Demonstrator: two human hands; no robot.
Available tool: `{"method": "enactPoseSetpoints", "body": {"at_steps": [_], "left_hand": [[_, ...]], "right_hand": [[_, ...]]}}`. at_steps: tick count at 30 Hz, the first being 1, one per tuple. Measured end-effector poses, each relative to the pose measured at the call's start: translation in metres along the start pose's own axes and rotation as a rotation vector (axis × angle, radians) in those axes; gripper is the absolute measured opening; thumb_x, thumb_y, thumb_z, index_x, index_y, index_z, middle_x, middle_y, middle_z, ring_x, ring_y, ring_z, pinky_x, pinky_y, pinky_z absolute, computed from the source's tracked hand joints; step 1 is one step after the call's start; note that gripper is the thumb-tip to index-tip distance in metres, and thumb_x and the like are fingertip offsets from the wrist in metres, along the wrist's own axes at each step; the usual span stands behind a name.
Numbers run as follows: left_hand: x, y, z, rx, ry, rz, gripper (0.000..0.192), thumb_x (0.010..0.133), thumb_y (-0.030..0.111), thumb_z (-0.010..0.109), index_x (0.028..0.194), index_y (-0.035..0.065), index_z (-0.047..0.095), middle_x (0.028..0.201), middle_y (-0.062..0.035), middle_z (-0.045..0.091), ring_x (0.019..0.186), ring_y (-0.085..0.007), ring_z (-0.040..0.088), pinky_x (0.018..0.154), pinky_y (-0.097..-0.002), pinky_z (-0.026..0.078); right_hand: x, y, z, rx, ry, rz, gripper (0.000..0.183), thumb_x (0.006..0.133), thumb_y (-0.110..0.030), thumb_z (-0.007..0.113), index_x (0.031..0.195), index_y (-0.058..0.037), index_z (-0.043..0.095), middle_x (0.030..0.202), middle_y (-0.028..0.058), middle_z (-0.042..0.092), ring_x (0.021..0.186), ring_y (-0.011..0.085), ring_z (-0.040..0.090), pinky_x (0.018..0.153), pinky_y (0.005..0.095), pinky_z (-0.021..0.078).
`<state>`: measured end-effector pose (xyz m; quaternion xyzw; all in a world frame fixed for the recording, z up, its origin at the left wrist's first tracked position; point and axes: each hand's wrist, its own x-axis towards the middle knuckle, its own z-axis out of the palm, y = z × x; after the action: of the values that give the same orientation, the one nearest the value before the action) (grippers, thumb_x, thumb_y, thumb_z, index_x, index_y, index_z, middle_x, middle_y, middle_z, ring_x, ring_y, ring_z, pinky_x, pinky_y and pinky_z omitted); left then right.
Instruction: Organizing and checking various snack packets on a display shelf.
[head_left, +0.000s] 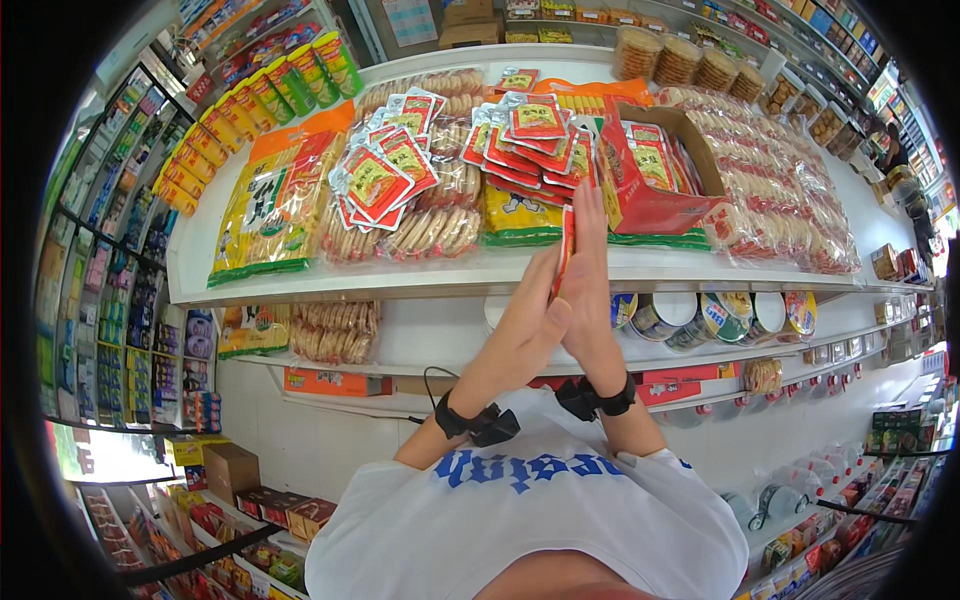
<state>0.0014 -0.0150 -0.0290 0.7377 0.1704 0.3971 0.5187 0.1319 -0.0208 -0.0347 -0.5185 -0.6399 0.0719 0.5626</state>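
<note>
My left hand (529, 315) and my right hand (590, 285) are pressed palm to palm. Between them, edge on, is a red snack packet (566, 244) with its front hidden. Past my fingertips lies a loose pile of red and silver snack packets (536, 142). To its left, a second heap of snack packets (382, 169) rests on bagged round crackers (435, 232). Just right of my right hand, an open red display box (664, 214) holds similar packets standing on edge. Yellow snack bags (517, 217) lie under the pile and box.
A white shelf (360, 279) bears it all. Chip canisters (225, 131) line its left edge, beside a large yellow snack bag (274, 202). At right lie bagged crackers (780, 180), with plastic jars (675, 60) behind. Tubs (724, 315) stand on the shelf below.
</note>
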Motion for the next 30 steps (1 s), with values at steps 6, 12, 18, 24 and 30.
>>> {"method": "enactPoseSetpoints", "body": {"at_steps": [6,12,18,24,30], "left_hand": [[0.005,0.011,0.001,0.101,-0.052,-0.053,0.062,0.106,0.031,0.051,0.151,-0.0065,0.032,0.146,-0.0257,0.047,0.133,-0.0366,0.050,0.111,-0.0379,0.036],[-0.002,0.015,0.008,0.150,-0.059,-0.090,0.045,0.107,0.022,0.049,0.144,-0.0034,0.046,0.129,-0.0222,0.061,0.106,-0.0294,0.065,0.095,-0.0361,0.048],[0.004,0.018,0.003,0.003,0.252,-0.190,0.040,0.105,0.013,0.050,0.142,-0.0041,0.048,0.128,-0.0220,0.061,0.110,-0.0328,0.064,0.097,-0.0377,0.048],[0.020,0.006,-0.003,0.541,0.646,0.313,0.055,0.101,0.004,0.055,0.151,-0.0049,0.034,0.149,-0.0197,0.046,0.137,-0.0309,0.047,0.116,-0.0429,0.034],[0.018,0.003,-0.010,0.594,0.369,0.361,0.084,0.098,0.031,0.059,0.160,-0.0037,0.014,0.167,-0.0245,0.014,0.155,-0.0397,0.014,0.124,-0.0489,0.011]], "right_hand": [[0.001,0.015,0.005,0.188,0.036,0.051,0.071,0.107,-0.049,0.025,0.154,0.0044,0.031,0.160,0.0188,0.034,0.150,0.0311,0.029,0.124,0.0417,0.0176],[0.011,0.026,-0.015,0.692,0.251,0.276,0.066,0.111,-0.047,0.018,0.149,0.0030,0.039,0.152,0.0181,0.045,0.143,0.0294,0.041,0.122,0.0426,0.0240],[-0.017,0.037,-0.011,0.950,0.267,0.451,0.071,0.109,-0.052,0.025,0.152,0.0037,0.034,0.149,0.0191,0.048,0.141,0.0277,0.043,0.120,0.0409,0.0293],[-0.017,-0.007,-0.005,0.869,0.106,0.325,0.043,0.107,-0.008,0.047,0.148,0.0047,0.041,0.138,0.0095,0.057,0.124,0.0134,0.052,0.106,0.0303,0.0400],[-0.028,-0.011,-0.002,0.862,-0.259,0.239,0.066,0.107,-0.044,0.037,0.150,0.0071,0.037,0.155,0.0189,0.043,0.141,0.0276,0.043,0.116,0.0382,0.0307]]}}
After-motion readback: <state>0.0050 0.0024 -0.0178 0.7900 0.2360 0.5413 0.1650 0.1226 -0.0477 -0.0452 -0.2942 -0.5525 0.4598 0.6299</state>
